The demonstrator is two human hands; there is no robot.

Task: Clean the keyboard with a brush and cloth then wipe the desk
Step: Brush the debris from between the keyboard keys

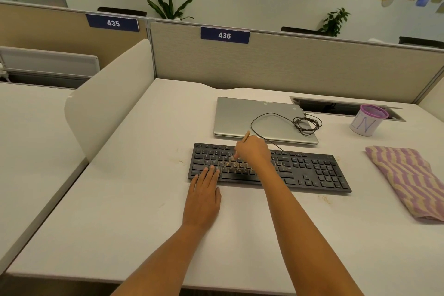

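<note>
A black keyboard (312,170) lies across the middle of the white desk (134,199), with brownish crumbs on its middle keys. My right hand (254,151) is over those keys, closed around a small brush (246,136) whose wooden handle sticks up behind the hand and whose bristles touch the keys. My left hand (204,194) lies flat on the desk, fingers spread, fingertips resting on the keyboard's front left edge. A folded cloth (408,180) with purple and beige stripes lies to the right of the keyboard.
A closed silver laptop (240,115) sits behind the keyboard with a coiled black cable (306,124) on it. A white cup with a purple rim (368,120) stands at the back right near a cable slot. Crumbs (325,198) lie in front of the keyboard. Partitions enclose the desk.
</note>
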